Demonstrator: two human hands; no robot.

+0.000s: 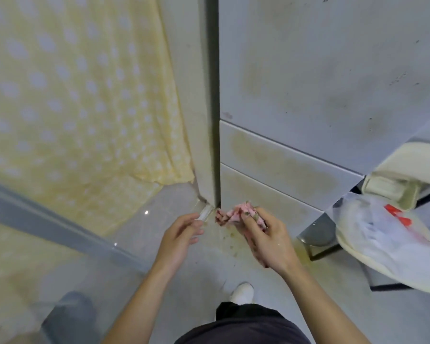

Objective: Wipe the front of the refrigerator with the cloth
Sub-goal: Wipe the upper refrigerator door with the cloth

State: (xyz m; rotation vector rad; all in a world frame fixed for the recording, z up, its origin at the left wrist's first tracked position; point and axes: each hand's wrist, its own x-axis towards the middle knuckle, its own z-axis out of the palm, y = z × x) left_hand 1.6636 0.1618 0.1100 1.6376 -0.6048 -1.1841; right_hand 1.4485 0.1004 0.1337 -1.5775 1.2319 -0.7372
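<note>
The white refrigerator front [308,83] fills the upper right, with two drawer panels [278,167] below it; the surface is stained and speckled. My right hand [266,237] grips a crumpled pink cloth [236,213] just in front of the bottom drawer, near the refrigerator's lower left corner. A little to the left, my left hand [180,234] hovers with its fingers loosely curled and holds nothing; it is apart from the cloth.
A yellow dotted curtain [80,100] hangs at the left beside a grey sliding-door rail [60,227]. A plastic bag [382,234] and a cream object [392,184] sit low at the right. The tiled floor [209,276] shows stains; my white shoe [242,292] stands below.
</note>
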